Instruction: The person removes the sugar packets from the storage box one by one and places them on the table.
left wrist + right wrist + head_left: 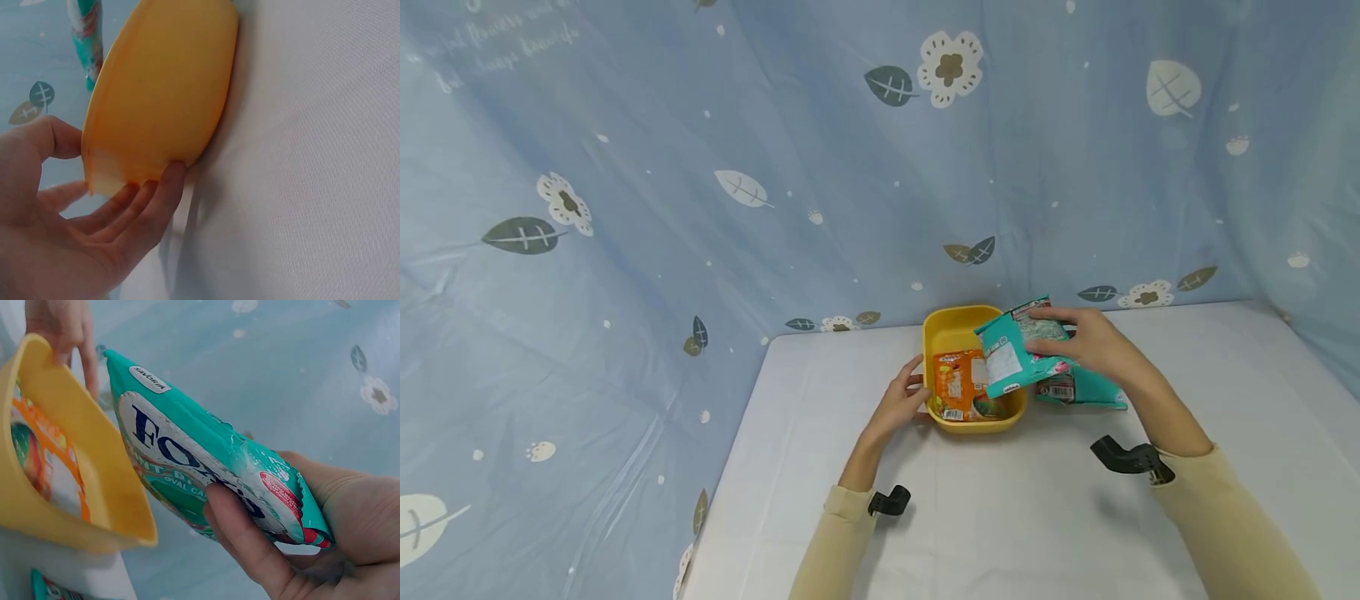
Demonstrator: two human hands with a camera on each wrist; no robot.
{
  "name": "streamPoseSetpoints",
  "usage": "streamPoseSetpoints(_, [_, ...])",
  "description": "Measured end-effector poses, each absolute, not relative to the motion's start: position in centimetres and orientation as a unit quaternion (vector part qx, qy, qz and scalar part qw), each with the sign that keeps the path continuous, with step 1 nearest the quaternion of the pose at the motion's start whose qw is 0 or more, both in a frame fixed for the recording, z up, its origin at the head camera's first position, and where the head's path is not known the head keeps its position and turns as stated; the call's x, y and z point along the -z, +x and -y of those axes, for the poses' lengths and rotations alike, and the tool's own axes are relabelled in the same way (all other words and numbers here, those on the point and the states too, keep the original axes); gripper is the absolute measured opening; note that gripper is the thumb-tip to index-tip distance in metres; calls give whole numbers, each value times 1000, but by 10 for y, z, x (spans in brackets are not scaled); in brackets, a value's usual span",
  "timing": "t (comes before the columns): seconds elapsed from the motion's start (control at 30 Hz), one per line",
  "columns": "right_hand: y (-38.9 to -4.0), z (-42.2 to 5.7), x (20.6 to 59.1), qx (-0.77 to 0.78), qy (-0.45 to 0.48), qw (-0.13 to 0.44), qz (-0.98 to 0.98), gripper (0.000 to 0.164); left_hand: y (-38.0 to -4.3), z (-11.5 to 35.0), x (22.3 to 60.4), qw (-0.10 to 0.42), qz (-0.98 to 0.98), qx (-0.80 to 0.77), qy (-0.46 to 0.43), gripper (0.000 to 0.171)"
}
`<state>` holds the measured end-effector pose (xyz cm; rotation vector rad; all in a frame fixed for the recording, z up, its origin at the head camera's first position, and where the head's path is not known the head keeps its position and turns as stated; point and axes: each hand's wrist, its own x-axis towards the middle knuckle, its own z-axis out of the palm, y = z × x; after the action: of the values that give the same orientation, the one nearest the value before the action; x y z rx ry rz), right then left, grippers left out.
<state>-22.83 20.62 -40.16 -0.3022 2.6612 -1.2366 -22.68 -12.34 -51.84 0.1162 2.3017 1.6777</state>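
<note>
The teal Fox's candy bag [1009, 354] is up off the table, over the yellow tub [951, 327] at about 2 to 3 o'clock from its middle. I can't tell if it touches the rim. The right hand [1092, 340] pinches one end of it, thumb on one side and fingers on the other, with the gap only as wide as the bag is thick. The left hand [895, 404] is at about 8 o'clock on the tub, fingers spread and a bit bent, holding on to its rim and side.

The bag looks light, I think, and easy for one hand. Its skin is shiny, so it may be slippery. It is soft and wrinkly, and little hard sweets inside could slide down to the low end and make it droop. It should not break, but a hard pull might tear the end. A good grip is flat across the fat middle, with the thumb on one face and the fingers on the other.

The tub looks stiff but light, so it could skid if bumped; its rim is good to hold. An orange snack bag [953, 387] lies inside, toward 6 and 7 o'clock. A second teal bag [1097, 388] lies on the white tabletop [1000, 517] just outside, at 3 o'clock.
</note>
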Motion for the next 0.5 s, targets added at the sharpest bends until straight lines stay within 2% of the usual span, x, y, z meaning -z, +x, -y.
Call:
streamPoseSetpoints(0.2, [-226,-227,402,413,-92,82,-902,73,-226,123,521,144,-801,-580,35,65])
streamPoseSetpoints(0.5, [-225,-245,403,410,-68,95,-905,78,-224,121,517,144,-802,-580,29,65])
